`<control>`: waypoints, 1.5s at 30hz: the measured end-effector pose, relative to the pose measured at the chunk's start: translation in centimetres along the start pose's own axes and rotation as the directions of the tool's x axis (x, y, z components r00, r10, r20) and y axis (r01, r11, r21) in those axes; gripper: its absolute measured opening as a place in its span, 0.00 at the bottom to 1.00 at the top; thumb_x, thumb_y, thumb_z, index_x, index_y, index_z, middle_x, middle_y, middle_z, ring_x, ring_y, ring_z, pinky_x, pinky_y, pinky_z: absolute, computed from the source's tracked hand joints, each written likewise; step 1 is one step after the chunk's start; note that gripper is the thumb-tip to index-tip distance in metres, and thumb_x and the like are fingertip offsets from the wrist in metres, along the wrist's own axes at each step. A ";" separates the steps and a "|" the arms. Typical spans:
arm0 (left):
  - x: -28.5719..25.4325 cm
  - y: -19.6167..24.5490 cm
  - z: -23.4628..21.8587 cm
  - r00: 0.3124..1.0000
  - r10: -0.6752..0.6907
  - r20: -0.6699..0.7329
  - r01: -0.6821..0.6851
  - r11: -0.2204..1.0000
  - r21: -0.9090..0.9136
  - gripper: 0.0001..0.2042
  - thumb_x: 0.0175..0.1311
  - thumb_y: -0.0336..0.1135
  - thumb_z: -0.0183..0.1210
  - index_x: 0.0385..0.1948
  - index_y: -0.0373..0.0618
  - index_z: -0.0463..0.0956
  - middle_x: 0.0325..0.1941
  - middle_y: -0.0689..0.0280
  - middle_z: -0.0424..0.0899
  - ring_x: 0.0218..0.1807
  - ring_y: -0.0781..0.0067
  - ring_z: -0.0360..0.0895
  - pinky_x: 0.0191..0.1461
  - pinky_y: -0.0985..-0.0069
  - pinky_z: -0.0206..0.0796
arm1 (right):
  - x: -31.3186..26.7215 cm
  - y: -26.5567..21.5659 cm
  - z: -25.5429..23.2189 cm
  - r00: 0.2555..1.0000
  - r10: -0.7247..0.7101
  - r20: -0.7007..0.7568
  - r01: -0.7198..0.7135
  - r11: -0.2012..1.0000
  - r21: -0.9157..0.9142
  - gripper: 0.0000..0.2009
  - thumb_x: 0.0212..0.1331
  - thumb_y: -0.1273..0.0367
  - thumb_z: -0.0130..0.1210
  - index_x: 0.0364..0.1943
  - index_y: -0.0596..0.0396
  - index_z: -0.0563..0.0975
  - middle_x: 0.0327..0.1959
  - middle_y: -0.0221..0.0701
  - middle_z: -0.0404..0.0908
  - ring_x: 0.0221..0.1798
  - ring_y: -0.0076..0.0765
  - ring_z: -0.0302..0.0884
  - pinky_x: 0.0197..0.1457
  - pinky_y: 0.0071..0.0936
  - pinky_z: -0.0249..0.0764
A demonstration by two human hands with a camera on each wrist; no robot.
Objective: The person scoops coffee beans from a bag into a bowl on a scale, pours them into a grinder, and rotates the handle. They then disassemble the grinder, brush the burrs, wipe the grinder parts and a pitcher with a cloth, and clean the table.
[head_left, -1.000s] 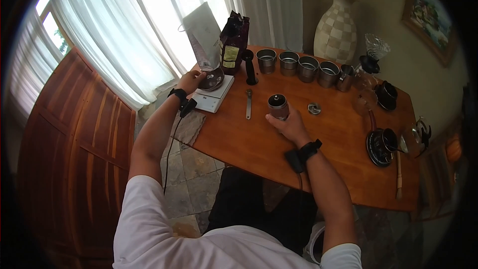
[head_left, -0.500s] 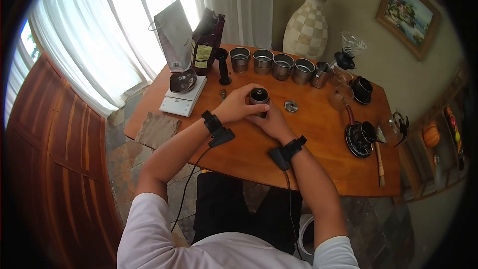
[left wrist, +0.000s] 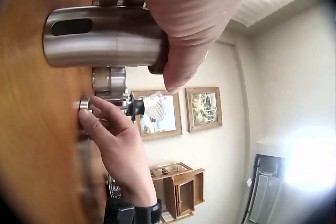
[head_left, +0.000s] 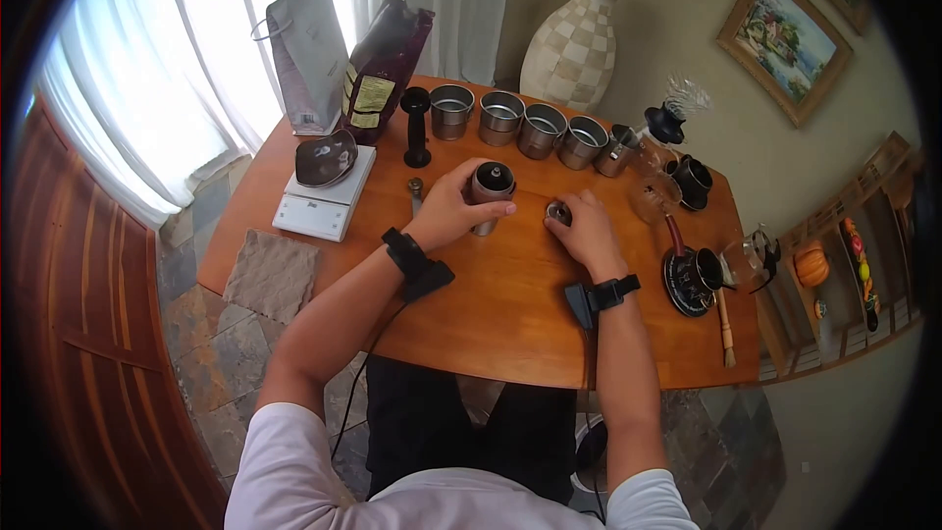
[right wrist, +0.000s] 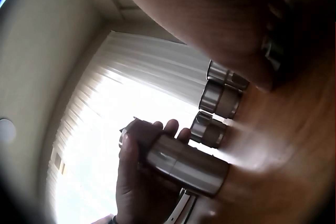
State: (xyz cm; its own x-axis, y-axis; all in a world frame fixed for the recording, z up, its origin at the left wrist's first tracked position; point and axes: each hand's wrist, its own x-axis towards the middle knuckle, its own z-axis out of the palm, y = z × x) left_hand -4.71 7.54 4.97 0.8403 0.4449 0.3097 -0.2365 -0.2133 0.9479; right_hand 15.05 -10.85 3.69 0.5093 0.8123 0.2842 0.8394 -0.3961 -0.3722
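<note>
A steel hand coffee grinder (head_left: 494,180) stands upright at the middle of the table, its dark top with a small central post uncovered. My left hand (head_left: 446,218) grips it around the upper body, thumb across the near side. In the left wrist view the grinder (left wrist: 107,37) shows a dark oval window near its base. To the right, my right hand (head_left: 593,236) pinches a small round metal lid (head_left: 557,213) at the tabletop, between thumb and fingers. A metal crank handle (head_left: 416,194) lies left of the grinder, partly hidden by my left hand.
A dark bowl (head_left: 326,159) sits on a white scale (head_left: 316,219) at the left, near a folded cloth (head_left: 272,275). Coffee bags (head_left: 385,74), a black upright tool (head_left: 417,128) and several steel cups (head_left: 501,118) line the back. Glassware (head_left: 746,260) and a brush (head_left: 725,329) are right.
My left hand has moved from the bowl on the scale to the grinder, taking it over from my right hand. My right hand has moved right and taken hold of the metal lid.
</note>
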 end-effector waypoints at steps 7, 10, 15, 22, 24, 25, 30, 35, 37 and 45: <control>-0.4 -1.2 0.0 0.999 0.043 -0.009 -0.043 0.999 -0.027 0.26 0.58 0.39 0.78 0.56 0.40 0.78 0.49 0.66 0.86 0.50 0.77 0.82 0.58 0.74 0.75 | 1.2 -4.5 -3.4 0.989 0.068 -0.132 0.010 0.855 0.519 0.18 0.56 0.68 0.72 0.50 0.57 0.85 0.44 0.37 0.82 0.50 0.40 0.83 0.54 0.32 0.79; -0.4 -1.1 -0.2 0.999 0.052 -0.008 -0.052 0.998 -0.031 0.26 0.58 0.40 0.78 0.55 0.40 0.78 0.48 0.64 0.87 0.49 0.76 0.83 0.56 0.73 0.75 | 1.6 -9.3 -5.1 0.956 -0.143 -0.254 0.264 0.797 0.544 0.20 0.54 0.69 0.73 0.52 0.59 0.84 0.44 0.35 0.82 0.46 0.35 0.83 0.50 0.27 0.79; -0.7 -0.2 -0.4 1.000 -0.023 0.013 0.024 0.999 -0.034 0.26 0.57 0.39 0.77 0.55 0.40 0.78 0.47 0.61 0.88 0.47 0.73 0.84 0.52 0.71 0.77 | 4.0 -11.9 -5.7 0.930 -0.367 -0.016 0.349 0.871 0.345 0.22 0.54 0.69 0.74 0.54 0.60 0.84 0.46 0.31 0.82 0.46 0.32 0.80 0.54 0.28 0.77; -0.8 -0.7 -0.4 0.999 0.052 0.011 -0.053 0.998 0.030 0.27 0.56 0.42 0.76 0.54 0.39 0.78 0.46 0.58 0.88 0.45 0.67 0.86 0.50 0.70 0.77 | 4.0 -12.1 -5.7 0.942 -0.325 0.082 0.287 0.909 0.301 0.22 0.52 0.62 0.75 0.49 0.60 0.85 0.42 0.33 0.82 0.46 0.35 0.82 0.52 0.31 0.78; -1.1 0.3 -0.7 0.998 0.054 0.010 -0.055 0.996 0.073 0.27 0.57 0.43 0.76 0.54 0.39 0.78 0.45 0.58 0.88 0.45 0.67 0.86 0.51 0.70 0.77 | 4.3 -11.8 -6.0 0.932 -0.336 0.134 0.270 0.893 0.360 0.22 0.53 0.61 0.75 0.49 0.60 0.85 0.42 0.32 0.83 0.46 0.33 0.82 0.51 0.30 0.77; -1.5 1.5 -0.9 0.995 -0.029 0.098 0.023 0.998 0.053 0.26 0.58 0.42 0.76 0.54 0.40 0.78 0.44 0.61 0.88 0.44 0.71 0.85 0.50 0.72 0.77 | 4.6 -11.5 -6.2 0.922 -0.341 0.180 0.243 0.877 0.415 0.23 0.54 0.59 0.75 0.49 0.59 0.85 0.42 0.31 0.83 0.46 0.31 0.82 0.51 0.29 0.77; -2.5 2.4 0.3 0.957 0.249 0.147 -0.242 0.968 -0.064 0.26 0.57 0.44 0.76 0.52 0.39 0.79 0.42 0.63 0.89 0.43 0.73 0.85 0.51 0.73 0.76 | 6.1 -4.7 -1.0 0.963 -0.071 0.261 -0.195 0.486 0.852 0.17 0.67 0.64 0.65 0.55 0.56 0.82 0.46 0.29 0.85 0.46 0.28 0.80 0.52 0.28 0.77; -3.2 2.7 -0.1 0.927 0.374 0.037 -0.372 0.927 -0.042 0.24 0.58 0.42 0.75 0.51 0.38 0.79 0.43 0.62 0.89 0.43 0.73 0.84 0.51 0.72 0.76 | 9.0 -6.6 4.7 0.812 -0.559 0.168 0.366 0.712 0.599 0.25 0.64 0.69 0.65 0.65 0.55 0.74 0.48 0.34 0.80 0.45 0.33 0.80 0.52 0.27 0.76; -3.1 2.5 -0.3 0.945 0.325 -0.029 -0.326 0.943 -0.063 0.24 0.57 0.43 0.75 0.50 0.38 0.79 0.43 0.62 0.88 0.45 0.73 0.84 0.52 0.72 0.75 | 10.0 -9.2 6.2 0.757 -0.640 0.133 0.486 0.687 0.541 0.27 0.62 0.68 0.68 0.66 0.54 0.73 0.48 0.35 0.78 0.46 0.35 0.80 0.52 0.28 0.76; -2.4 2.5 -1.1 0.940 0.341 -0.030 -0.339 0.939 0.056 0.28 0.57 0.50 0.74 0.52 0.39 0.77 0.46 0.55 0.87 0.48 0.59 0.85 0.56 0.66 0.74 | 9.9 -11.4 9.4 0.660 -0.732 0.170 0.581 0.640 0.502 0.18 0.65 0.63 0.67 0.54 0.56 0.78 0.49 0.39 0.80 0.46 0.43 0.79 0.49 0.38 0.76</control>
State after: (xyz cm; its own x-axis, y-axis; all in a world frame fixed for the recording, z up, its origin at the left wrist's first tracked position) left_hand -7.91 6.88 6.69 0.6942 0.3714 0.6166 -0.4795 -0.4003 0.7809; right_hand 8.71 5.70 2.46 -0.3108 0.8985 0.3098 0.7384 0.4336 -0.5166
